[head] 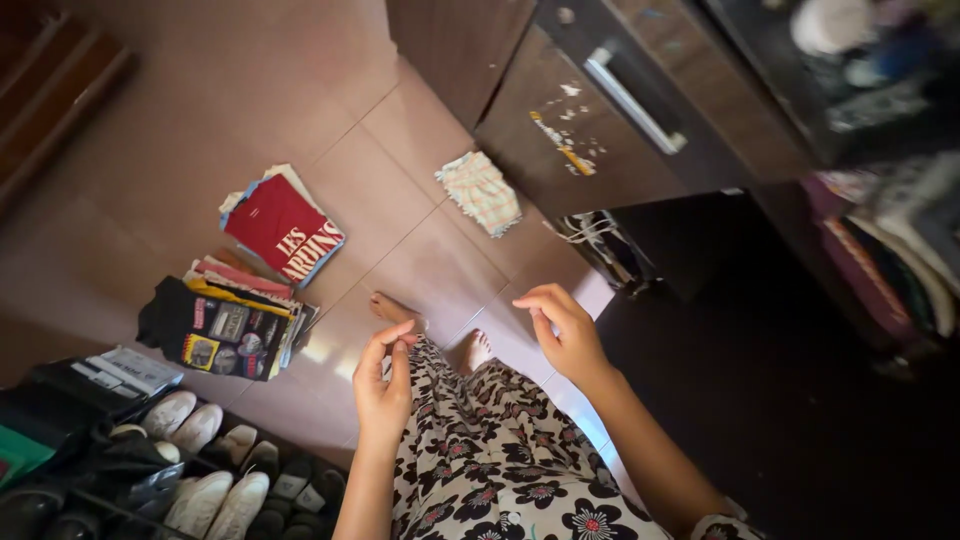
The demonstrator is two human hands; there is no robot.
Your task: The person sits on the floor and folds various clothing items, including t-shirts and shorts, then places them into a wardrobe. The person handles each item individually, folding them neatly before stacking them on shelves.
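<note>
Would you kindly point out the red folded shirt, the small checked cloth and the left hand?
red folded shirt (281,229), head view, middle of its red front.
small checked cloth (481,191), head view, its centre.
left hand (384,385), head view, back of the hand.

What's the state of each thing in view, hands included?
left hand: empty, fingers half curled
right hand: empty, fingers curled
red shirt: folded, top of a small pile
black shirt: folded, top of a stack
checked cloth: folded, lying alone on the floor
drawer: shut
shoes: lined up in rows
</note>
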